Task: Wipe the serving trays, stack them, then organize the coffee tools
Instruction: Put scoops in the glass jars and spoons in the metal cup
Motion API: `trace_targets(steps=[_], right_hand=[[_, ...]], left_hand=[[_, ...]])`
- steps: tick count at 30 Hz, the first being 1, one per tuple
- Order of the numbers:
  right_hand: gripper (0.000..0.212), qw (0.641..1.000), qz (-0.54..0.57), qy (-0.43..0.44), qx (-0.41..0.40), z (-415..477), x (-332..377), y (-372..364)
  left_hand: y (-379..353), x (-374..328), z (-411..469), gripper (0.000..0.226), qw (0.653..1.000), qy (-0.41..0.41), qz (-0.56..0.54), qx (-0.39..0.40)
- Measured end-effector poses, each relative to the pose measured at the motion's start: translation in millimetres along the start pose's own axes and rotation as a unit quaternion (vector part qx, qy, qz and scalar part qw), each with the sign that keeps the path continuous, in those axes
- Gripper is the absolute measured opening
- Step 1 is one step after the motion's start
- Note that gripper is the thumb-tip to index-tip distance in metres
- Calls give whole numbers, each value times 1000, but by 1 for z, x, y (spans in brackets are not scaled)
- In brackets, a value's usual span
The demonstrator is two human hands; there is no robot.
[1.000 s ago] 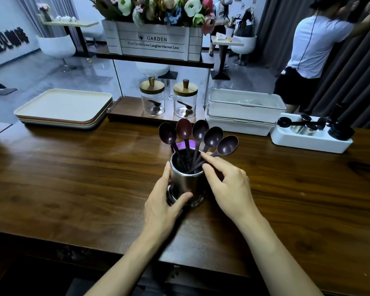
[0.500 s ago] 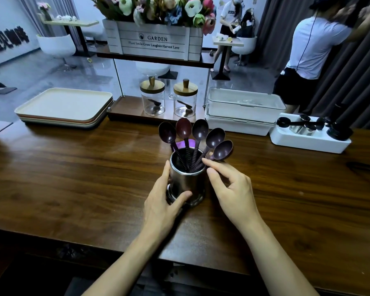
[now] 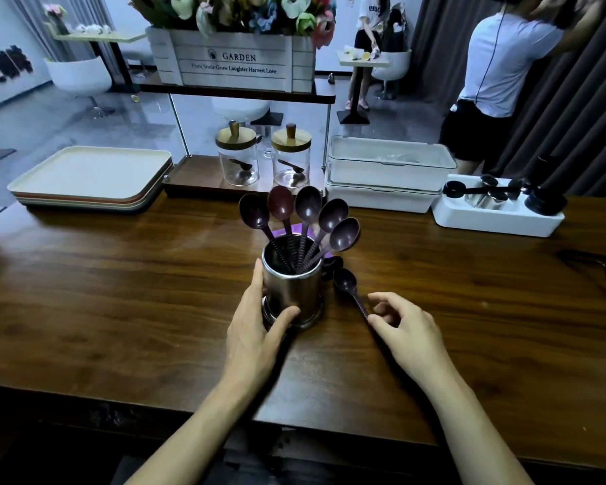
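Spoon handles (image 3: 301, 255) vanish inside cup (image 3: 291, 292); loose spoon (image 3: 345, 283) handle end hidden under right hand (image 3: 408, 330); purple item (image 3: 296, 228) behind cup unidentifiable.

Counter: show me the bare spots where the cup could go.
Bare counter left of the cup, in front of the trays; also right of the loose spoon, before the white tool holder. Crowded between left hand and right hand.

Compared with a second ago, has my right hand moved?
Yes. The right hand left the steel cup rim, drawing back toward the near edge of the table, beside a loose spoon.
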State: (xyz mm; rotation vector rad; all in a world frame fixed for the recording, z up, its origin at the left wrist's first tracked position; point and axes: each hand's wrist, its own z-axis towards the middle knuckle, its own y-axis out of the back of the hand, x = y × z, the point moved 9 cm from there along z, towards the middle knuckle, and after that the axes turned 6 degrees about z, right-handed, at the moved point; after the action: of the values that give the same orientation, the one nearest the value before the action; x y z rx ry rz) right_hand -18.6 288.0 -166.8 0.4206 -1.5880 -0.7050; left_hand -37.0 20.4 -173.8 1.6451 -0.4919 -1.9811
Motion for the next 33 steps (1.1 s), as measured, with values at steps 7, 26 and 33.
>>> trace_targets(steps=[7,26,33], right_hand=[[33,997,-55,41,45,7,8,-19],[31,943,269,128,-151,-29,71,85],[31,931,271,173,-174,-19,114,84]], left_hand=[[5,-8,-6,99,1000,-5,-5,-15],[5,-15,3,90,997,-37,-67,-28],[1,-18,6,95,998,-36,-40,-45]])
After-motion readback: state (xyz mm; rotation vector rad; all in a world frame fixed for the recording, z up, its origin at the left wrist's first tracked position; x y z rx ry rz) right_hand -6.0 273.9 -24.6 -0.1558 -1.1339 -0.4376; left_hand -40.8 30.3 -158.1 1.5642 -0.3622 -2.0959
